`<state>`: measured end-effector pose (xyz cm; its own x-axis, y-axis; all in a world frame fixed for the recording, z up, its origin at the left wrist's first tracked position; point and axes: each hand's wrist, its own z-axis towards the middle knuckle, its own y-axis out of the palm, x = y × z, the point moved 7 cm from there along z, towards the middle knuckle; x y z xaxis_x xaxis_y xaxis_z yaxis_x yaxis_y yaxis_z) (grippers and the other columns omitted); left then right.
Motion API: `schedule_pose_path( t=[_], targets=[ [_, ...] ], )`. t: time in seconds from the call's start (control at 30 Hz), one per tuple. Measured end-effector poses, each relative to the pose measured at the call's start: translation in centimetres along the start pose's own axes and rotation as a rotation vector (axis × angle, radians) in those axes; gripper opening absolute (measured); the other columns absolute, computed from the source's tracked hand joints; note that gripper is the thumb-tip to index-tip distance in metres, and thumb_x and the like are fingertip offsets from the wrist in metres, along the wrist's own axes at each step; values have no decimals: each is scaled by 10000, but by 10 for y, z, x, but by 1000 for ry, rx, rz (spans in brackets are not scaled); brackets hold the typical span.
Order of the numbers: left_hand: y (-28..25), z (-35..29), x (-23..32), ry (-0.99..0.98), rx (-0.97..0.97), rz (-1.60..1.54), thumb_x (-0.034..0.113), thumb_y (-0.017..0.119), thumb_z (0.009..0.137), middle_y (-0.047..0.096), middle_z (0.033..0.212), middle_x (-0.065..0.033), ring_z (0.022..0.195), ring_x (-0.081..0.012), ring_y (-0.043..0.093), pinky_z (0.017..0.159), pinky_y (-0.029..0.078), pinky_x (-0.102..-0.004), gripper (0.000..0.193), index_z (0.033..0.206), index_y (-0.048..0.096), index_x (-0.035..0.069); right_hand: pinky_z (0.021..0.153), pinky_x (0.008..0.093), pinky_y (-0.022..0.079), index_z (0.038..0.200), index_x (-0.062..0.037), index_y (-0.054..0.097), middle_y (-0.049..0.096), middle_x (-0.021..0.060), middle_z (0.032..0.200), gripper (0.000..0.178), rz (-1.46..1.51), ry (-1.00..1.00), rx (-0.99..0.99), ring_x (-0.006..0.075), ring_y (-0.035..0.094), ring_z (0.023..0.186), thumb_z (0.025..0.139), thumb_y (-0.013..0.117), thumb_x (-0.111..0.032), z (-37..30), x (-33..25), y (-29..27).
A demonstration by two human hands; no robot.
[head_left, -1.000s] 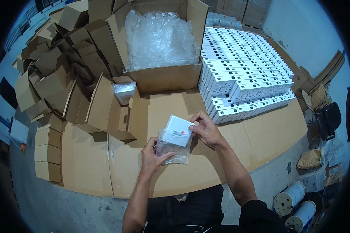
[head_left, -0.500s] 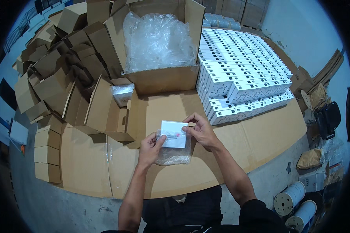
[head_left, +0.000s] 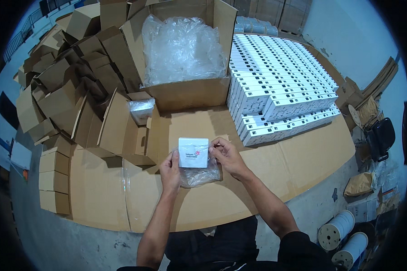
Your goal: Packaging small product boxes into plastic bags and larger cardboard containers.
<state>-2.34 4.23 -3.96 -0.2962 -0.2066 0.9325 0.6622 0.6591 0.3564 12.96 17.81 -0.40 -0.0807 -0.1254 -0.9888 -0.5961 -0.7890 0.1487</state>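
Note:
A flat white square box (head_left: 192, 158) with small red and dark print sits in the upper part of a clear plastic bag (head_left: 198, 177), over the cardboard-covered table. The crumpled lower end of the bag hangs below the box. At the box's left edge, my left hand (head_left: 170, 174) is closed, thumb up along the side. My right hand (head_left: 229, 159) pinches the bag at the box's upper right edge. To the left stands an open cardboard carton (head_left: 124, 128) with a plastic-wrapped white item (head_left: 142, 109) inside.
A large open carton (head_left: 192, 95) full of clear plastic bags (head_left: 185, 49) stands at the back. Stacked white boxes (head_left: 280, 81) fill the table's right rear. Empty brown cartons (head_left: 61, 77) pile up at left, above several small closed cartons (head_left: 54, 180). Cable spools (head_left: 337, 230) lie on the floor at right.
The white box has shifted slightly left and up and now sits straighter. My right thumb has moved off its face to the right edge; my left thumb has also left its face.

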Motion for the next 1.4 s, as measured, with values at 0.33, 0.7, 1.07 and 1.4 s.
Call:
schedule_pose_path(
  t=[0.33,0.7,1.07,1.4],
  targets=[
    [9,-3,20,146,37,68,296,518,1089,692,1173,-66,1033,-112,598,941,483,-282,407,1251,679,-41,756,244,508,1116,-42,560,637,1,914,101,-65,-126,76,62,615,851,1067,534,-126,-4,-13,2],
    [11,-6,39,200,-25,85,350,514,1086,657,1068,-7,910,-75,559,782,475,-242,435,1282,640,-17,814,244,496,1100,-14,558,639,28,987,100,29,-232,110,75,602,931,1058,547,-104,-9,-27,0],
    [22,-10,28,113,-179,59,55,703,961,688,1134,-88,1031,-155,642,937,523,-297,240,1188,667,-15,1008,342,488,1250,7,621,681,112,1175,302,-74,-125,-8,178,612,1139,949,615,39,-10,-30,19],
    [21,-14,48,212,-149,236,42,730,935,701,1059,-79,925,-111,628,810,527,-263,99,1006,730,-27,956,328,511,945,22,676,715,141,1148,30,-65,-194,-46,161,644,1038,944,652,3,-12,-43,15]
  ],
)
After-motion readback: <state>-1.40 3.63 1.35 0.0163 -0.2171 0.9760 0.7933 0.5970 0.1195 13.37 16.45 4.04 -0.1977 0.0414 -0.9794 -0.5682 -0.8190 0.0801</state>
